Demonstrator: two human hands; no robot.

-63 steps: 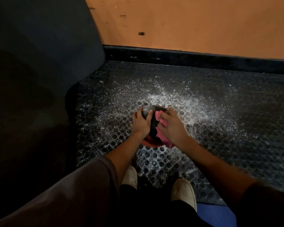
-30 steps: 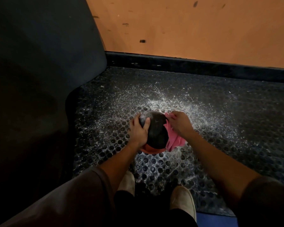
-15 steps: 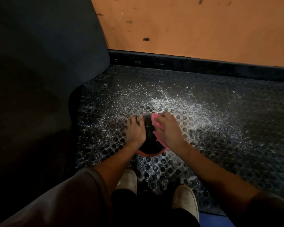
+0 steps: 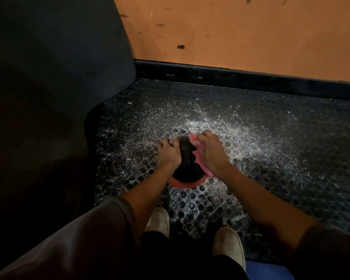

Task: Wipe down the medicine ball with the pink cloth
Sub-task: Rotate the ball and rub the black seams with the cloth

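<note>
Two bare hands are being worked on a dark medicine ball point(image 4: 187, 165), which is sitting mid-frame on the studded floor point(image 4: 281, 168). Wiping is judged to be under way. The ball is being steadied at its 9 o'clock side by the left hand point(image 4: 169, 153), with the fingers curled over it. The pink cloth point(image 4: 205, 168) is being pressed to the ball's 3 o'clock side under the curled fingers of the right hand point(image 4: 209, 152). Next, the ball is probably needing to be turned so that unwiped faces are being reached. No long axis is being shown by the round ball, and its orange band is facing 6 o'clock.

Orange wall point(image 4: 251, 33), scuffed with dark marks. Black baseboard point(image 4: 240, 76). Black studded rubber floor point(image 4: 291, 158), speckled with white powder point(image 4: 200, 122). Dark padded panel point(image 4: 49, 77), left. Light dim.
</note>
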